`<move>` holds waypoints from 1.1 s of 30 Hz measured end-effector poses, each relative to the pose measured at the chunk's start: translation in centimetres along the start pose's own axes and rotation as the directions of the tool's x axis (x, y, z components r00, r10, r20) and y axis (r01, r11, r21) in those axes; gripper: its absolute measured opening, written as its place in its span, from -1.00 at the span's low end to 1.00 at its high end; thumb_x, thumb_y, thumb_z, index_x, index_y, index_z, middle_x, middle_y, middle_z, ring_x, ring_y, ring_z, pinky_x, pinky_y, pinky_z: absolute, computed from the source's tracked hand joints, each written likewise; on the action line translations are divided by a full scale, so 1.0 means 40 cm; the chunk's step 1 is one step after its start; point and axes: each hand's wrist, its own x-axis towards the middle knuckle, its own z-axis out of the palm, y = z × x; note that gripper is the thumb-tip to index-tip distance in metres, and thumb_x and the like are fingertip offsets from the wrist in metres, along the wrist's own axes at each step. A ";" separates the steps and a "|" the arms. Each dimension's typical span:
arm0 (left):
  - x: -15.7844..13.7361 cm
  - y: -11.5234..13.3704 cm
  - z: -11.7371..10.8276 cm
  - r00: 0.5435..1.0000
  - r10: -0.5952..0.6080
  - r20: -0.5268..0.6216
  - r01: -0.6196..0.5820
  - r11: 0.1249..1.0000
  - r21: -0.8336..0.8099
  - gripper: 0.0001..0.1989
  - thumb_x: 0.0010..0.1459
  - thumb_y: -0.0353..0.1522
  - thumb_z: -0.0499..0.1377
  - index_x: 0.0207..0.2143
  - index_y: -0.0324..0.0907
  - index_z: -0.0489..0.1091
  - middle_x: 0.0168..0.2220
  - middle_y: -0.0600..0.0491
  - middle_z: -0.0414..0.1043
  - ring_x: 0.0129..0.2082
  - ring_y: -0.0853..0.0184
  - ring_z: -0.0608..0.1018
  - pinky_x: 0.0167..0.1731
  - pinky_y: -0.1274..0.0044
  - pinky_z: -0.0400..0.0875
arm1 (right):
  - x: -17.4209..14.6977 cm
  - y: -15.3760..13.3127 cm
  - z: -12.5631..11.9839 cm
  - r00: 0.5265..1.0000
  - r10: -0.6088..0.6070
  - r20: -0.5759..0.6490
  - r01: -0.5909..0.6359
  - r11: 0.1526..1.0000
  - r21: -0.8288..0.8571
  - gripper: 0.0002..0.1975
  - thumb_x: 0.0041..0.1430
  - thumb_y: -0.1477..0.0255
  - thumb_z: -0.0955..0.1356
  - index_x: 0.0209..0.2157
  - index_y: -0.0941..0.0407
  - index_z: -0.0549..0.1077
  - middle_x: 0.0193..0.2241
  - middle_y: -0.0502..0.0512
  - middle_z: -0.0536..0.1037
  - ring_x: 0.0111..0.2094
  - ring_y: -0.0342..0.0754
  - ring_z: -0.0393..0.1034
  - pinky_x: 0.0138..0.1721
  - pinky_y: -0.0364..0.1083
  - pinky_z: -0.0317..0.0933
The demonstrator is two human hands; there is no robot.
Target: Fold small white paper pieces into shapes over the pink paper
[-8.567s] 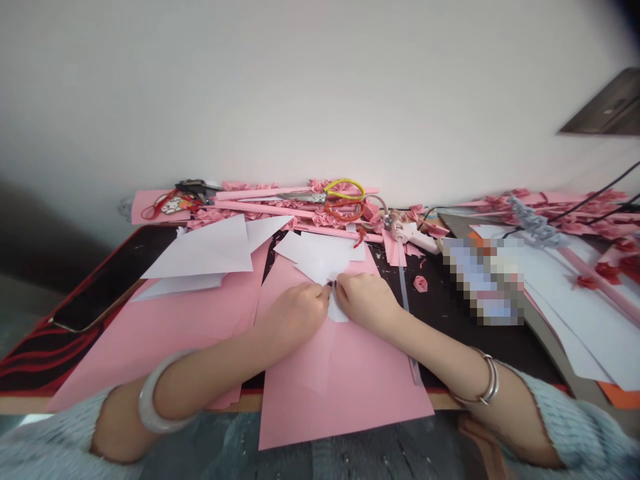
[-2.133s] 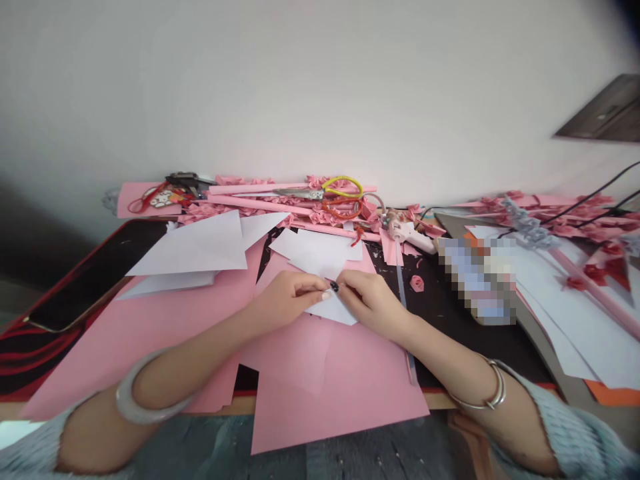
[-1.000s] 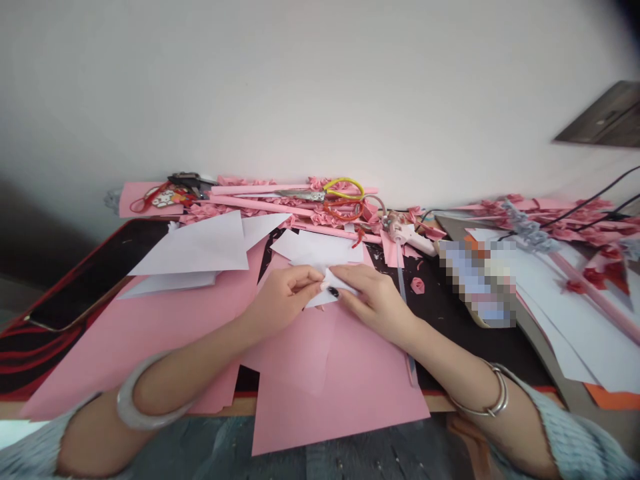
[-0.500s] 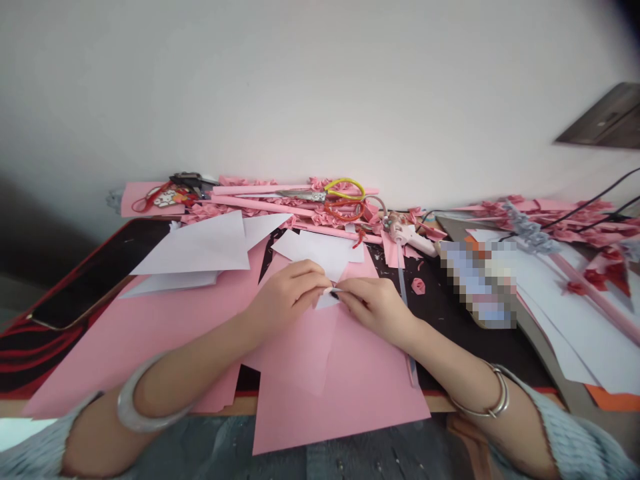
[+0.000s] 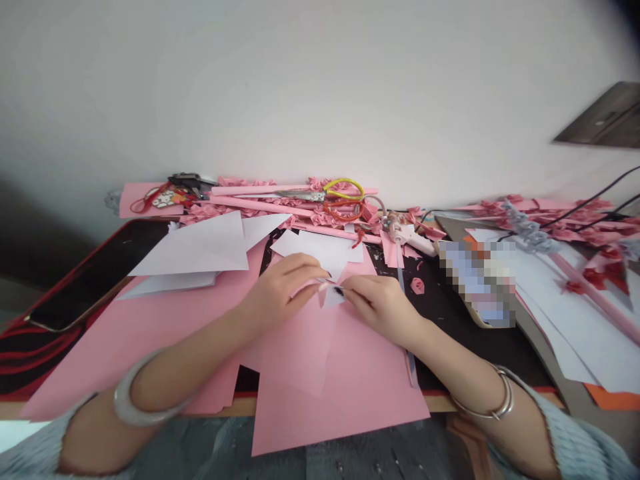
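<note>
Pinching the small white paper (image 5: 332, 297) from both sides: your left hand (image 5: 277, 288) has its left edge, your right hand (image 5: 383, 305) its right, fingertips close together. Paper sits between the hands, over the pink sheet (image 5: 345, 393); can't tell if they touch. Fold too blurred to read. Best advice: light, level pinches, edges matched before you press any crease. Just beyond, white sheets (image 5: 320, 250); farther out, glue gun (image 5: 414, 238) and scissors (image 5: 316, 195).

Left hand (image 5: 283, 285) and right hand (image 5: 385, 303) close together, both pinching, forearms (image 5: 200, 353) angled inward
</note>
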 end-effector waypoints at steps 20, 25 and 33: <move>0.002 -0.015 -0.010 0.986 -0.157 -0.049 0.159 0.987 0.035 -0.85 0.20 -0.47 0.00 -0.23 -0.20 0.35 -0.25 0.00 0.36 -0.22 0.33 0.42 -0.18 0.46 0.32 | 0.006 -0.001 -0.006 0.995 0.050 -0.089 -0.046 0.998 0.053 -0.85 0.19 0.55 0.20 -0.40 0.17 0.36 -0.59 -0.03 0.36 -0.59 -0.22 0.19 -0.51 -0.24 0.07; -0.003 0.013 0.016 0.994 -0.076 0.074 0.079 0.996 -0.043 -0.82 0.23 -0.48 -0.02 -0.21 -0.20 0.35 -0.28 0.01 0.39 -0.25 0.35 0.43 -0.23 0.49 0.33 | 0.007 -0.007 -0.002 0.998 0.035 0.050 -0.037 0.999 0.039 -0.79 0.21 0.56 0.14 -0.22 0.18 0.36 -0.43 0.08 0.45 -0.46 -0.16 0.29 -0.41 -0.20 0.15; -0.004 0.023 0.030 0.999 -0.021 0.048 0.019 0.998 0.058 -0.78 0.22 -0.50 -0.04 -0.34 -0.23 0.40 -0.34 -0.01 0.41 -0.32 0.33 0.43 -0.31 0.47 0.35 | 0.017 -0.027 -0.001 0.997 -0.018 0.075 0.034 0.976 -0.216 -0.74 0.20 0.58 0.14 -0.27 0.22 0.43 -0.40 0.16 0.46 -0.36 -0.05 0.28 -0.32 -0.11 0.16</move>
